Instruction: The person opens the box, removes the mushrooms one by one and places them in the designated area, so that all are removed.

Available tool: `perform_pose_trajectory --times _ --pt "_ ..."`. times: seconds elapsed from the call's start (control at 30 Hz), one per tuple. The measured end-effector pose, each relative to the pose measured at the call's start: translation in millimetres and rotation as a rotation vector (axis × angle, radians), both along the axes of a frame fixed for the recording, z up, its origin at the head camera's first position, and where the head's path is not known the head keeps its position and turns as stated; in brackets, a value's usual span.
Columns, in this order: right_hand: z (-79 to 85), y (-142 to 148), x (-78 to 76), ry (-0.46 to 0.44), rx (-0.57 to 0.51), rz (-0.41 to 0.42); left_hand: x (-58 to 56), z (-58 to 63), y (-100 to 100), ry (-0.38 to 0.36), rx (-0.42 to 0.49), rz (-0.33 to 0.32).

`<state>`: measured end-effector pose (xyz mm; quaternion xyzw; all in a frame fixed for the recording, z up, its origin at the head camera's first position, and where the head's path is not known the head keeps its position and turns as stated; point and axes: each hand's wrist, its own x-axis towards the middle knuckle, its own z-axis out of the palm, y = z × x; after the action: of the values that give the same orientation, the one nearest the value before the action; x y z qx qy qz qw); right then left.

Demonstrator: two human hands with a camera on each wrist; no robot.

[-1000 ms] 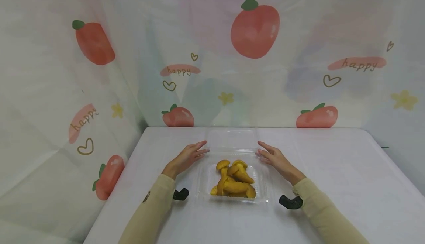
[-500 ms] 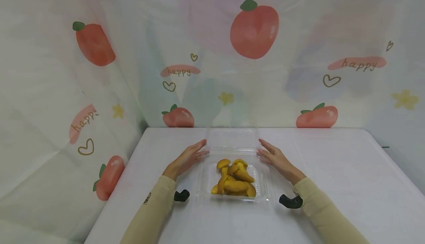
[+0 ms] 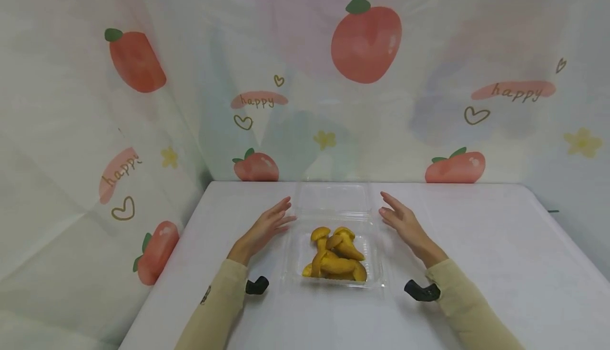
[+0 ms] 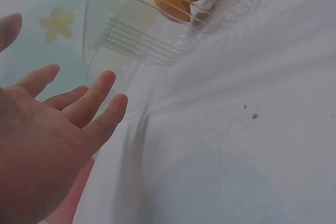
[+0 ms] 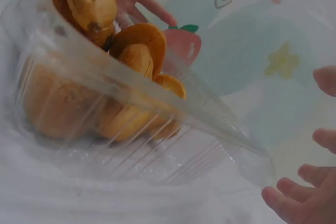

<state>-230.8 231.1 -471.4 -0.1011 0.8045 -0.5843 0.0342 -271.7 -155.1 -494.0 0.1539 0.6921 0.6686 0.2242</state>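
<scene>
In the head view, a clear plastic clamshell container (image 3: 375, 265) stands on the table, its lid (image 3: 333, 200) folded back at the far side. Several yellow-brown mushrooms (image 3: 337, 265) lie piled in its base. Left of the hinge, my left hand (image 3: 259, 233) is held with fingers spread, holding nothing. On the opposite side my right hand (image 3: 407, 228) has its fingers extended and is also free of any object, a visible gap away from the lid. The right wrist view shows the mushrooms (image 5: 137, 51) through the ribbed wall, with fingertips of my right hand (image 5: 307, 195) near the container's corner.
A white cloth covers the table (image 3: 476, 233), which ends at a printed curtain (image 3: 305, 74) behind and on the left. Small brown crumbs (image 4: 254, 115) lie on the cloth in the left wrist view. Black wrist pieces (image 3: 422, 290) stick out beneath both sleeves.
Both hands have drawn outward from the lid's sides, the right one farther to the right and the left one slightly left. Container and mushrooms stay in place.
</scene>
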Motion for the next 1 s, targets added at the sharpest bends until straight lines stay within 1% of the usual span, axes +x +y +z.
perform_pose_trajectory --times 0.13,0.23,0.4,0.47,0.57,0.67,0.8,0.93,1.0 --pt "6.8 0 4.9 0.038 -0.049 -0.024 3.9 2.2 -4 0.033 -0.024 0.023" --pt "11.9 -1 9.4 0.064 -0.06 -0.032 6.9 4.2 -7 0.069 -0.048 0.018" --pt "18.2 -6 18.6 0.11 0.045 -0.041 12.7 5.9 -14 0.142 -0.104 -0.015" --pt "19.4 -8 21.9 0.125 0.07 -0.031 15.5 6.7 -16 0.174 -0.124 -0.034" --pt "20.4 -11 25.7 0.147 0.074 -0.01 20.0 8.8 -19 0.214 -0.153 -0.065" --pt "20.9 -15 28.4 0.174 0.087 0.015 24.6 11.7 -20 0.234 -0.174 -0.1" --pt "19.7 -20 29.8 0.208 0.104 0.049 29.9 16.9 -19 0.247 -0.223 -0.13" --pt "16.6 -24 28.7 0.22 0.13 0.072 31.7 20.4 -19 0.275 -0.262 -0.146" --pt "15.7 -25 28.3 0.217 0.146 0.079 31.7 21.3 -18 0.295 -0.263 -0.158"
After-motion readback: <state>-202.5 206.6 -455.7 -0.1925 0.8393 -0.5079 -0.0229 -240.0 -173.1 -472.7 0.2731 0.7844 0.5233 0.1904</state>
